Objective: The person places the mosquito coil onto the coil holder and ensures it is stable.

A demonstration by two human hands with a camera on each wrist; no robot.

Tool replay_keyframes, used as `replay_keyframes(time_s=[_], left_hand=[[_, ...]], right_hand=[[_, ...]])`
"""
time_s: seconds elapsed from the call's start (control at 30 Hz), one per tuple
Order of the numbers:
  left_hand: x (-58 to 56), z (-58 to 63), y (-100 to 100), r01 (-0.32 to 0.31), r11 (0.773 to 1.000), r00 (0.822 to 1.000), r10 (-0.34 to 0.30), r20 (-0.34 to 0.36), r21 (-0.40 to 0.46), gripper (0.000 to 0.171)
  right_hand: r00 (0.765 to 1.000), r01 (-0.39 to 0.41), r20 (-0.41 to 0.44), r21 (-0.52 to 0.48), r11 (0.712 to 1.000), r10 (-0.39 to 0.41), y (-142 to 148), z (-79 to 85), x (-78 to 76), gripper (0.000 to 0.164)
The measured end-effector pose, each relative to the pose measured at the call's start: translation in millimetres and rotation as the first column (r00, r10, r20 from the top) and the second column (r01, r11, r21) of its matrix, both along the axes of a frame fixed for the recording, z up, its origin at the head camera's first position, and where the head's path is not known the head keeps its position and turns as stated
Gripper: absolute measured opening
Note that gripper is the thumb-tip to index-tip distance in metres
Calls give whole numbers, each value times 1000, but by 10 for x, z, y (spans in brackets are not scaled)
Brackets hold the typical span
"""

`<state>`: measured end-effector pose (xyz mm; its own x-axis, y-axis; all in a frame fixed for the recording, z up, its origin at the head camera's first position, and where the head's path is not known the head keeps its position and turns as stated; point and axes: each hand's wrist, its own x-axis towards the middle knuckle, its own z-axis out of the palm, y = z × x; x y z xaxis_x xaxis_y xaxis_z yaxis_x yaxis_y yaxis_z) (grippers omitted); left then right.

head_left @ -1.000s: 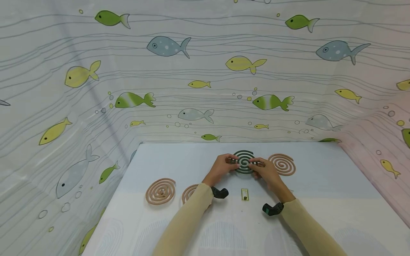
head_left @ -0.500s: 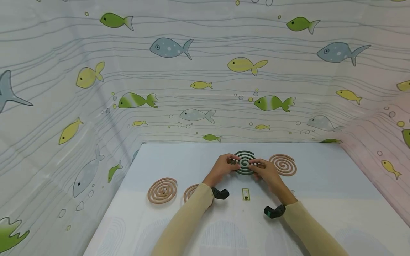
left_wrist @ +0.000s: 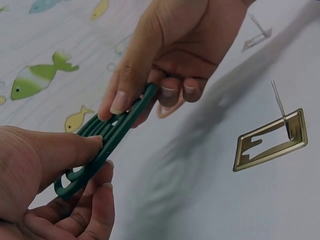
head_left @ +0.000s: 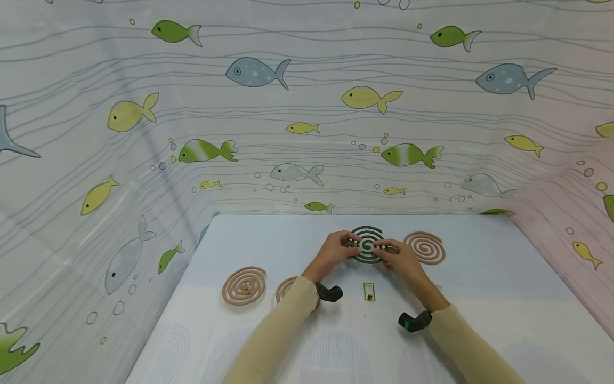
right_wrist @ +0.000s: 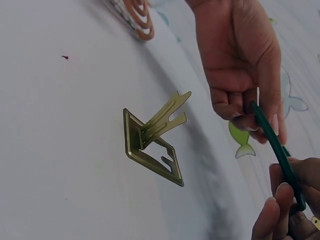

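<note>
A dark green mosquito coil (head_left: 367,260) is held up above the table between my two hands. My left hand (head_left: 331,254) pinches its left edge, thumb on the upper face and fingers beneath, as the left wrist view shows. At the opposite edge my right hand (head_left: 404,260) pinches the coil with thumb and fingers. Seen nearly edge-on in the right wrist view, the coil (right_wrist: 275,142) looks thin and slightly tilted. Below the hands a gold-coloured metal coil stand (right_wrist: 162,120) lies on the table, its forked prong bent upward.
Brown coils lie around: one at the left (head_left: 243,286), one partly behind the left sleeve (head_left: 284,288), one beyond the right hand (head_left: 425,247). Another pale stand (left_wrist: 257,39) shows in the left wrist view. Fish-patterned sheeting (head_left: 297,152) walls the table (head_left: 268,234).
The head view has shifted slightly. My right wrist has moved a little to the right and nearer. Both hands keep hold of the green mosquito coil.
</note>
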<state>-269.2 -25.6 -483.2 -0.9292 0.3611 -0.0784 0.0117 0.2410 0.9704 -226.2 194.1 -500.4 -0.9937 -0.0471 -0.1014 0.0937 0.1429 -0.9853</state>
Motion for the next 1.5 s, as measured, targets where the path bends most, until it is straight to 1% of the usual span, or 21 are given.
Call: replay_keyframes(time_s=[0.23,0.5,0.67,0.83,1.03,1.17,1.3,1.4,1.5], left_hand=[[64,66,-18,14,1000,1000,-14,9,26,27],[130,81,-59,40,999,999,-40,6,26,28],[181,89,-87,62,997,998,-62,-14,39,29],[232,107,-105,71,996,997,-70,-25,45,28],[267,132,-127,78,997,997,-77,-11,21,29],[288,128,-136,84,996,996,-84,-11,3,28],[317,123,-138,92,996,995,-92,-25,-14,26],[342,120,-141,100,995,994,-101,-40,-24,26],[370,112,-152,111,993,993,-112,-41,-29,26]], right_hand=[[1000,9,6,19,1000,-9,-13,52,52,41],[1000,8,28,23,1000,-8,-16,82,100,45],[999,-5,33,30,1000,4,-11,83,117,43],[999,-14,34,18,1000,13,-22,103,160,41],[1000,-9,15,9,1000,9,-44,119,245,46],[1000,-14,5,15,1000,14,-40,116,276,46],[1000,-20,10,39,999,20,-24,101,303,44],[1000,-30,10,36,999,30,-12,82,321,44],[999,-34,12,35,999,34,-10,73,346,44]])
